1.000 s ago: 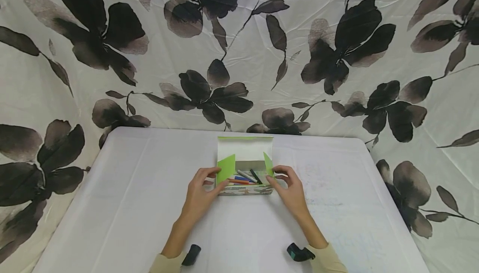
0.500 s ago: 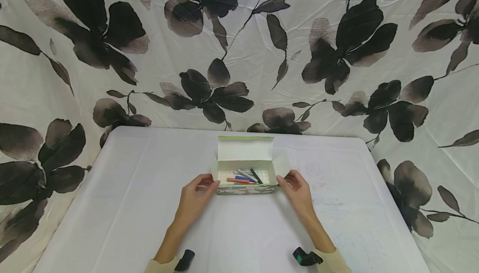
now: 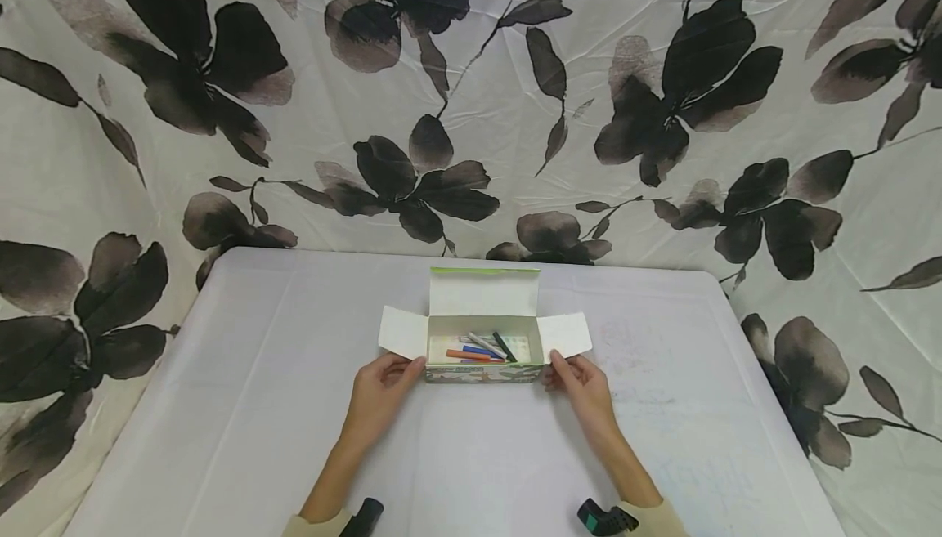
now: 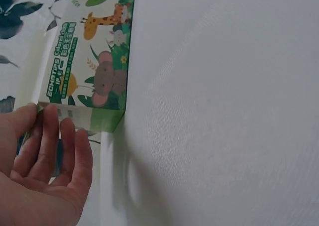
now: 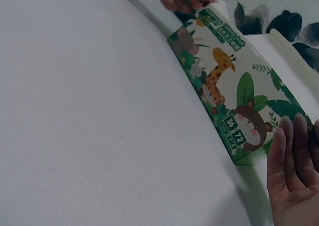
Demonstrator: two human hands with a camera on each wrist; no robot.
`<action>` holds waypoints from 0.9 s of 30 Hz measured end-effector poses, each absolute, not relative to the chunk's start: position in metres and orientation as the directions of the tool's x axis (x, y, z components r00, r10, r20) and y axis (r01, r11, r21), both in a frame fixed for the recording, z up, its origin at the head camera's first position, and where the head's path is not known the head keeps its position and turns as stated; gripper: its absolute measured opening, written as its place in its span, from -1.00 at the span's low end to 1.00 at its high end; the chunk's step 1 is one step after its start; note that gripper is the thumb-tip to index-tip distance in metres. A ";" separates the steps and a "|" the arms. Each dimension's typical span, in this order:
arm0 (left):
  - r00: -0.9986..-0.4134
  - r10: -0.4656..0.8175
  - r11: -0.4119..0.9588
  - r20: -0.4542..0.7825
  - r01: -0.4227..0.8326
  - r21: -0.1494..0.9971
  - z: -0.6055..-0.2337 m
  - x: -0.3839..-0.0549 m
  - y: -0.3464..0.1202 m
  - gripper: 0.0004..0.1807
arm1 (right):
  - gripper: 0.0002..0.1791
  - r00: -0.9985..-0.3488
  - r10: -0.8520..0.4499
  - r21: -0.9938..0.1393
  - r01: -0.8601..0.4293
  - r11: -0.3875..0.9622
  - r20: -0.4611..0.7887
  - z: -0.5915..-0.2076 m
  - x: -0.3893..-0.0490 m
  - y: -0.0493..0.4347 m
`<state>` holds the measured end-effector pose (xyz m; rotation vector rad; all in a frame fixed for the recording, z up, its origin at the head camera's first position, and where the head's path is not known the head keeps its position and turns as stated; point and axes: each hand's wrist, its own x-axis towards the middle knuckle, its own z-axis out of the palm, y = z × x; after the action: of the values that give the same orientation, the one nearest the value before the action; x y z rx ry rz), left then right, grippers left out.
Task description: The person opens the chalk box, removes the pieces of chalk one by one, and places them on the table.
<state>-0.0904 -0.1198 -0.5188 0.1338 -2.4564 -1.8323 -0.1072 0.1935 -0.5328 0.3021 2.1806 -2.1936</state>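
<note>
A small cardboard box (image 3: 482,374) with animal pictures stands at the middle of the table, its lid (image 3: 483,292) raised at the back. Several coloured sticks (image 3: 468,355), among them orange, blue, white and black ones, lie loose inside. The two side flaps, a left flap (image 3: 403,331) and a right flap (image 3: 567,334), are folded outward. My left hand (image 3: 379,394) pinches the left flap by the box's front corner, thumb and index fingertip close together in the left wrist view. At the right front corner, my right hand (image 3: 591,402) has its thumb over the right flap and its fingers beneath.
The box rests on a white-covered table (image 3: 250,406), which shows faint coloured marks at the right. Behind it hangs a flower-patterned cloth (image 3: 515,145). Dark wrist devices are at both sleeves.
Both side flaps have swung from upright over the box to outward and flat. My hands moved apart and slightly down with them; box and sticks stayed put.
</note>
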 end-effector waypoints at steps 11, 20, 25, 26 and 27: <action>-0.968 -0.151 0.220 -0.202 -0.232 0.947 -0.523 -0.090 -0.116 -0.50 | -0.48 -0.961 0.066 -0.962 0.267 -0.055 -0.270 -0.539 -0.107 0.188; -0.952 -0.160 0.200 -0.260 -0.289 0.936 -0.518 -0.088 -0.116 -0.48 | -0.38 -0.948 0.022 -0.948 0.317 -0.030 -0.318 -0.536 -0.107 0.188; -0.977 -0.152 0.291 -0.151 -0.190 0.938 -0.503 -0.085 -0.111 -0.58 | -0.36 -0.952 0.011 -0.952 0.306 -0.010 -0.306 -0.533 -0.106 0.189; -0.980 -0.147 0.297 -0.135 -0.174 0.939 -0.499 -0.085 -0.109 -0.60 | -0.36 -0.953 0.008 -0.953 0.302 -0.009 -0.302 -0.532 -0.106 0.190; -0.982 -0.141 0.295 -0.126 -0.163 0.942 -0.495 -0.085 -0.107 -0.63 | -0.37 -0.955 0.003 -0.955 0.297 -0.011 -0.297 -0.532 -0.106 0.190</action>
<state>-0.0853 -0.1072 -0.4946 0.2988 -2.5425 -1.8526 -0.1057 0.1898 -0.5316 0.3177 2.0499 -2.0715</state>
